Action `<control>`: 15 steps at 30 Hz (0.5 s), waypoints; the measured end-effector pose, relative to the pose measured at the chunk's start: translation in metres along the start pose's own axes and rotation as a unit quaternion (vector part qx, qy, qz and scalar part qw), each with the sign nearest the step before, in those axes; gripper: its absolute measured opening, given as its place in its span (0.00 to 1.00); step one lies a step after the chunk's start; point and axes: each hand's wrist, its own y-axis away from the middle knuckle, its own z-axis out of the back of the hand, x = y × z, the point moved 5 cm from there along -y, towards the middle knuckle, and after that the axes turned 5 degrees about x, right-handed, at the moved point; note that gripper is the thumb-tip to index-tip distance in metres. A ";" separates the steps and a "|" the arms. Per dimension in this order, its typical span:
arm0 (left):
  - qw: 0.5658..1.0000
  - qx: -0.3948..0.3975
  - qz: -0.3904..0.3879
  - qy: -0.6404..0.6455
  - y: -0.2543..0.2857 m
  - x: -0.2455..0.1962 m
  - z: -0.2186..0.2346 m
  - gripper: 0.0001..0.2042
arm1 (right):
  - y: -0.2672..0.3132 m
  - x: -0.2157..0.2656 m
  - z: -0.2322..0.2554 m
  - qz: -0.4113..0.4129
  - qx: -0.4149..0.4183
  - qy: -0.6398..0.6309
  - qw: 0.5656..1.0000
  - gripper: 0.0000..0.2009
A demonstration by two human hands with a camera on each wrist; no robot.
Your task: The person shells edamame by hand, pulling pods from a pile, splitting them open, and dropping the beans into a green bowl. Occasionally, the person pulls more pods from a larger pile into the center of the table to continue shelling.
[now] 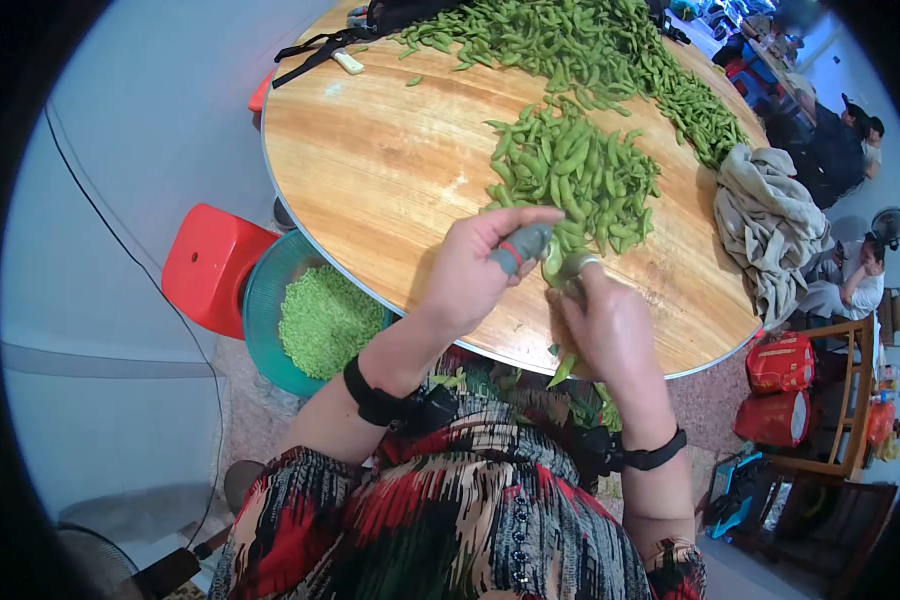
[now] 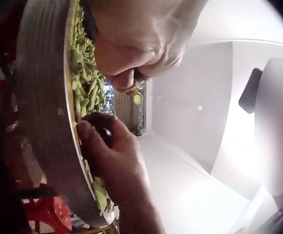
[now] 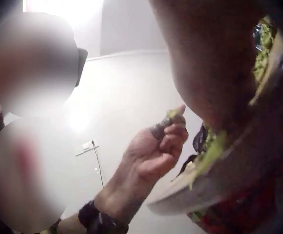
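Note:
A green soybean pod [image 1: 553, 264] shows between the two hands, above the wooden tabletop. My left hand [image 1: 473, 272] has a grey cover with a red band on its thumb and pinches a green pod end [image 3: 172, 113], seen in the right wrist view. Close by on the right, my right hand [image 1: 615, 325] has its thumb and fingers curled at the pod, a pale band round its covered thumb. In the left wrist view, the right fingertips come together low over the table beside the pods. Just beyond both hands lies a small heap of pods [image 1: 580, 175].
A larger pod pile [image 1: 570, 40] spreads across the far side of the round table [image 1: 370, 170]. A crumpled cloth [image 1: 770, 220] lies at the right edge. Below left stand a teal basket [image 1: 260, 320] of shelled beans and a red stool [image 1: 210, 265]. One pod [image 1: 563, 370] lies at the near edge.

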 end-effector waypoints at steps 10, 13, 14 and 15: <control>0.988 0.053 0.100 -0.109 0.006 0.021 -0.029 0.17 | 0.008 -0.041 -0.003 -0.084 -0.038 -0.417 0.904 0.06; 0.977 0.075 0.127 -0.156 0.004 0.021 -0.034 0.19 | 0.009 -0.041 -0.003 -0.053 0.051 -0.519 0.851 0.05; 0.975 0.099 0.128 -0.155 0.006 0.022 -0.034 0.19 | 0.009 -0.043 -0.005 -0.051 0.054 -0.526 0.847 0.05; 0.974 0.099 0.136 -0.148 0.008 0.023 -0.031 0.16 | 0.011 -0.045 -0.012 -0.074 0.084 -0.580 0.807 0.05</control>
